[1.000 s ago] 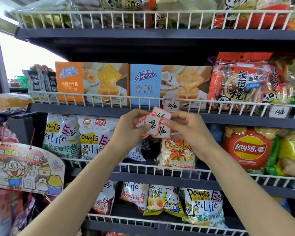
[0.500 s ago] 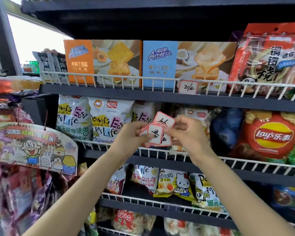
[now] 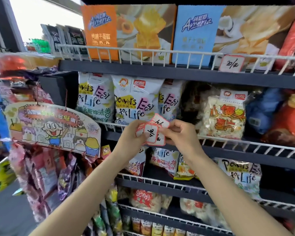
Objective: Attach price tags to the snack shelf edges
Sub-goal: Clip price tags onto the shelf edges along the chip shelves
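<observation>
A small fan of white price tags with red borders (image 3: 152, 132) is held between both hands in front of the middle snack shelf. My left hand (image 3: 130, 138) grips the stack from the left, thumb on the front tag. My right hand (image 3: 179, 135) pinches the tags from the right side. The dark shelf edge with its white wire rail (image 3: 228, 143) runs just behind the hands. One tag reading 20 (image 3: 231, 63) hangs on the wire rail of the upper shelf, below the blue Ameria box (image 3: 194, 33).
White "Easy for Life" snack bags (image 3: 134, 101) stand behind the hands, a bag of orange-lettered crisps (image 3: 223, 116) to the right. A cartoon hanging sign (image 3: 53, 128) and racks of packets fill the left. Lower shelves hold more bags.
The view has tilted down and moved closer, so the shelves appear higher and larger. Both hands keep holding the tags and now sit in front of the middle shelf rail.
</observation>
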{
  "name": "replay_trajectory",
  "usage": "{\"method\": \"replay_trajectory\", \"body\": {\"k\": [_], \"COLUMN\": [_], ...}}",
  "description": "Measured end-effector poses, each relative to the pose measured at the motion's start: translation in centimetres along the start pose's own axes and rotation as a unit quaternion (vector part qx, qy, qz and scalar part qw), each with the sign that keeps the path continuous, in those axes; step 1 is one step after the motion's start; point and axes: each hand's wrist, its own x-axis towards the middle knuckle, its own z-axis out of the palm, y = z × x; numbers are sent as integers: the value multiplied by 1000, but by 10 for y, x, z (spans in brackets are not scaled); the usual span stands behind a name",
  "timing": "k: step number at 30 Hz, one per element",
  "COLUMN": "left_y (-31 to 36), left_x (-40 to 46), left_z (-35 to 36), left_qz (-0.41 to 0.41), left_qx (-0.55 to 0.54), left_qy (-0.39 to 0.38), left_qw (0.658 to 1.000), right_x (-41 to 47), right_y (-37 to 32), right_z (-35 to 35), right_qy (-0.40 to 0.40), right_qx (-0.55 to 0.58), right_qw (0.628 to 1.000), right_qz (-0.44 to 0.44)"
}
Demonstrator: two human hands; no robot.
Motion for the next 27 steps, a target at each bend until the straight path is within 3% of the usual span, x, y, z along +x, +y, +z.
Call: {"method": "replay_trajectory", "body": {"k": [10,13,18,21,27], "left_y": [-46,-49,-47,-48,-44], "left_x": [18,19,9,7,7], "left_z": [-26,-35,-43,-44,-45], "left_qz": [-74,-84,-26,-18,0], "left_qx": [80,18,-70,-81,-52], "left_qy": [4,-7,-52,-64,-85], "left_qw": [994,996,996,995,995], "right_x": [10,11,3,0,-1], "right_y": [25,29,32,29,21], "right_z": [32,34,37,41,46], "right_qy": [57,74,43,31,32], "right_qx": [-38,-96,-258,-223,-97], "right_qw": [997,993,963,971,995], "right_qz": [22,5,-70,-78,5]}}
